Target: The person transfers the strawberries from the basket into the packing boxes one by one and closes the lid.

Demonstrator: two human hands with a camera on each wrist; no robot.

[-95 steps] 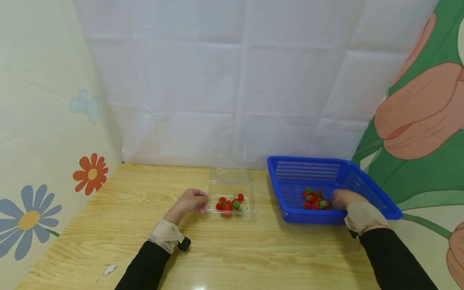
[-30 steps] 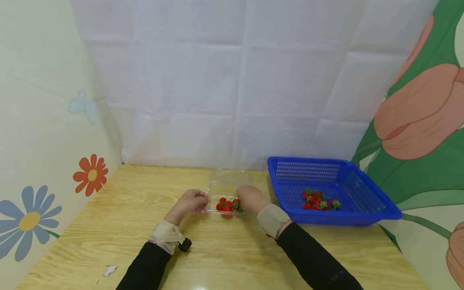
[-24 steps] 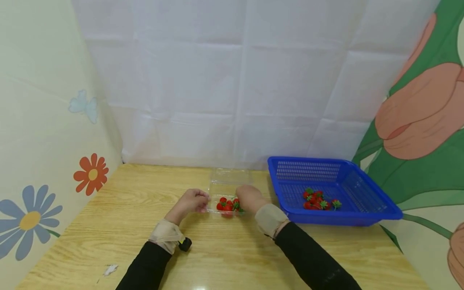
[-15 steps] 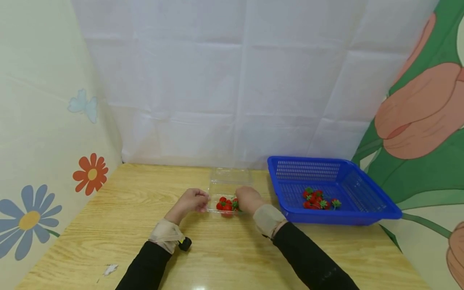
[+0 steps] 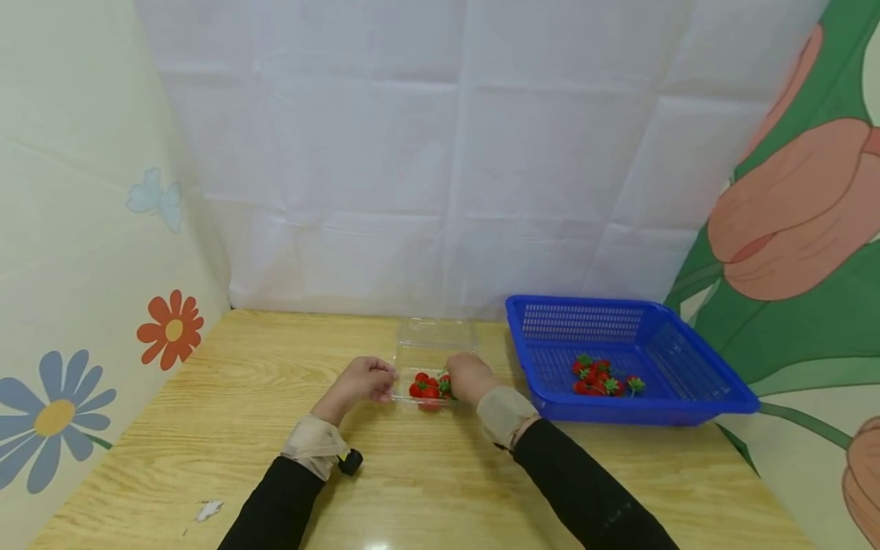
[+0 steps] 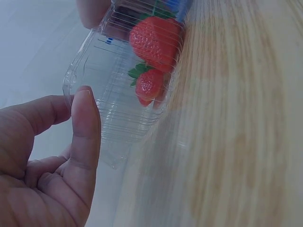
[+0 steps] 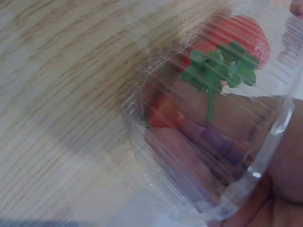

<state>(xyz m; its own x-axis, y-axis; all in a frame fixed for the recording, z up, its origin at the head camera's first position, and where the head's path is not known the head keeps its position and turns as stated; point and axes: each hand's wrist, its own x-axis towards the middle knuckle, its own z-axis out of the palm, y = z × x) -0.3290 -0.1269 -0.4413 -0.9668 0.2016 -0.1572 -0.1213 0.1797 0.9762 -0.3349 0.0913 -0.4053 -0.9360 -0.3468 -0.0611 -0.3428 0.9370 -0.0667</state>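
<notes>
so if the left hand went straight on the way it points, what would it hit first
The clear box: the left hand pinches its rim, so that side comes first. Beyond it, probably the strawberries inside, though depth is hard to judge.

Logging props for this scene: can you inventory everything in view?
Container: 1, clear, mid-table, lid open
Strawberries: several, red and green, in container
More strawberries: several, red and green, in basket
Basket: 1, blue, right side of table
Table: 1, pale wood, across the foreground
White patch: 1, white, table's front left
Sheet: 1, white, behind table
Flowered backdrops: 2, cream left, mostly green and pink right
Black device: 1 plainly visible, black, left wrist
Wrist wraps: 2, beige, one per wrist
Sleeves: 2, black, both arms
Left hand: 1, bare, pinching container's left edge
Right hand: 1, bare, inside container, pinching a strawberry
</notes>
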